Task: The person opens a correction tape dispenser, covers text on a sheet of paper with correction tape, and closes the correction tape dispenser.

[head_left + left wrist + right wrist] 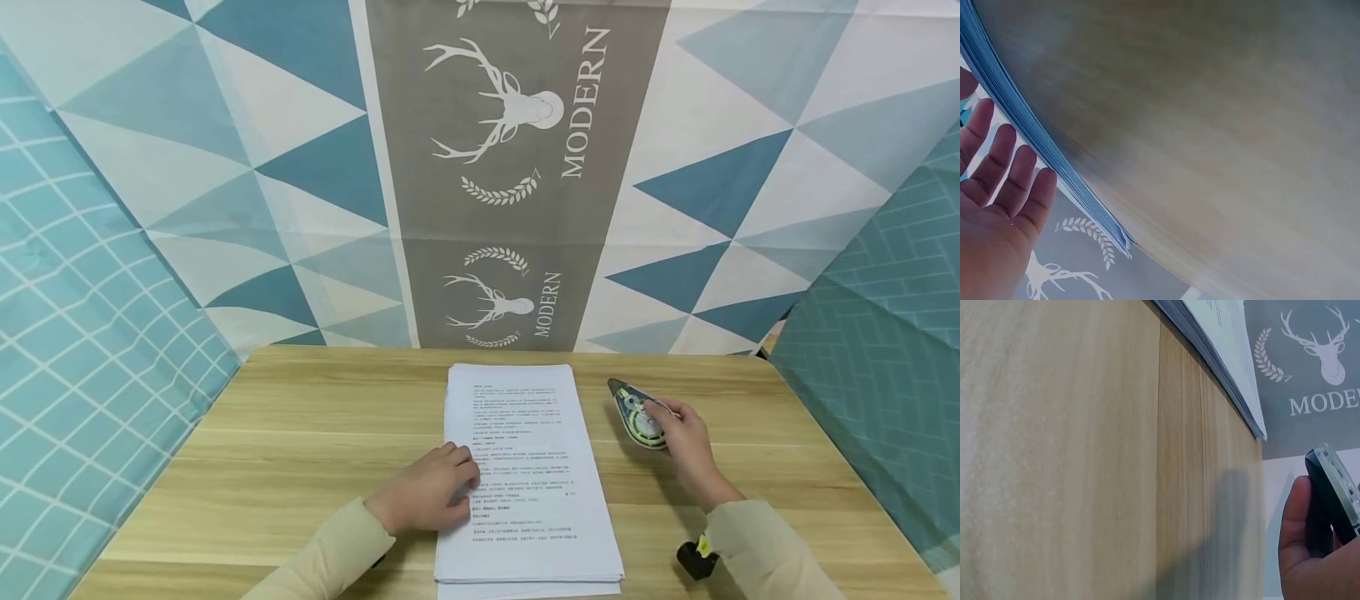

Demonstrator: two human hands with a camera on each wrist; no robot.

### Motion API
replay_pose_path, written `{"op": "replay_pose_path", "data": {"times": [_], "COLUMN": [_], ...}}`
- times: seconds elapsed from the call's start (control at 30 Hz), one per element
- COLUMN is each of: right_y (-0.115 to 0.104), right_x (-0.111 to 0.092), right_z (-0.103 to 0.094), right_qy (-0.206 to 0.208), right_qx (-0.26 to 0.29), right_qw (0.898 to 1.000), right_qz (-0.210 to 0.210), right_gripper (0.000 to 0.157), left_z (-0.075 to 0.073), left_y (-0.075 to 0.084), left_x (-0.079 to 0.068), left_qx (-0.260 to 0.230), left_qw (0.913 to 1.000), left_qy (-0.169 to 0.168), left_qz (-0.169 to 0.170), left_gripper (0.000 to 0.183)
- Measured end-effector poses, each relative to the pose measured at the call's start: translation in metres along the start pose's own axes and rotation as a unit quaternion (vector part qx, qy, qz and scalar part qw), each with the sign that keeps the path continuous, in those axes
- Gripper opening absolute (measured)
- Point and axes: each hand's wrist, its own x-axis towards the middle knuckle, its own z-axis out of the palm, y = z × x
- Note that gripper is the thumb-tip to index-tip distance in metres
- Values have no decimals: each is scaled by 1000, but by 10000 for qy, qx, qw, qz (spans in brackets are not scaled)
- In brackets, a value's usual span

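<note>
A thick stack of printed paper point(525, 467) lies in the middle of the wooden table, its long side running away from me. My left hand point(431, 490) rests at the stack's left edge. In the left wrist view its fingers point(1021, 172) are nearly straight, with the tips by the side of the sheets. Right of the stack, my right hand point(690, 446) holds a correction tape dispenser point(637, 414), dark-tipped with a clear body and green wheels. Thumb and fingers pinch its wide end in the right wrist view, where the dispenser point(1329, 487) is partly cut off by the frame.
The wooden table point(315, 450) spreads to both sides of the stack. Behind it hangs a patterned cloth point(495, 208) with deer heads. A small black object point(697, 560) with a yellow piece is at my right wrist.
</note>
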Motion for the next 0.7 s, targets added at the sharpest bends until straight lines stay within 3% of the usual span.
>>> {"op": "replay_pose_path", "data": {"times": [0.23,0.7], "right_y": [4,13], "right_x": [5,13], "right_z": [-3,-9], "right_qy": [69,52], "right_qx": [314,105], "right_qw": [9994,9997], "right_qz": [137,216], "right_gripper": [69,71], "left_z": [1,-1], "left_y": [0,1], "left_x": [0,1], "left_qx": [-63,-61], "left_qw": [10000,9999], "left_qy": [-31,-95], "left_qz": [-58,-51], "left_gripper": [13,13]}}
